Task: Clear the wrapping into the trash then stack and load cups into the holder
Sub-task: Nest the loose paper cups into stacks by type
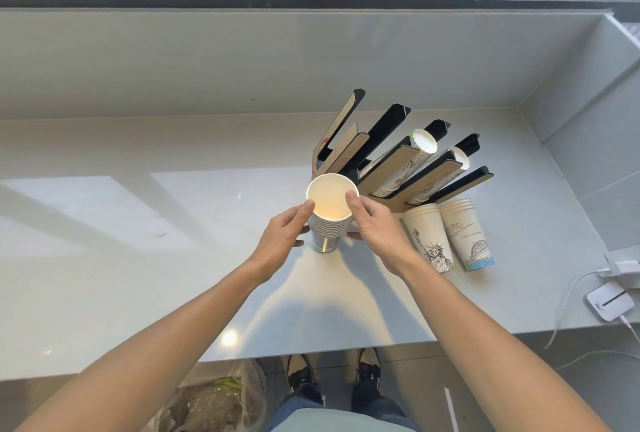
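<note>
A stack of white paper cups (329, 213) stands upright on the counter just in front of the cup holder (388, 168). My left hand (282, 235) grips the stack from the left, and my right hand (375, 223) grips it from the right, thumb over the top rim. The holder is a cardboard and black rack with slanted slots; two of its right slots hold cup stacks (420, 144). To the right, two short stacks of printed cups (429, 237) stand mouth up on the counter, one with a statue drawing, the other (467, 234) with a bridge drawing.
The grey counter (138, 258) runs under a window, with a wall corner at the right. A white charger and cable (611, 300) lie at the right edge. A plastic trash bag (207, 400) sits on the floor below the counter's front edge, beside my feet.
</note>
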